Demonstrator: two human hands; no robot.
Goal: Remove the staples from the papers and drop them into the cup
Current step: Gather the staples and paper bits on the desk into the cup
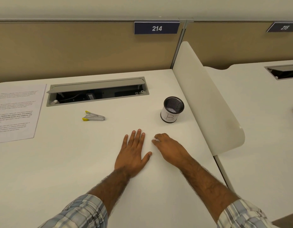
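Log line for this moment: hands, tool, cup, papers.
left hand flat on desk | right hand fingertips curled on desk, hold unclear | staple remover lying untouched | cup upright | papers far left

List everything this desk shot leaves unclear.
Head view only:
Right hand: its curled fingers cover whatever they may be pinching; a small pale speck at the tips is too small to identify.
Cup: the inside is dark; any staples are too small to make out.
Papers: cut off by the left edge, print blurred, no staple discernible.

Open cable hatch (98, 92), sign "214" (157, 28)
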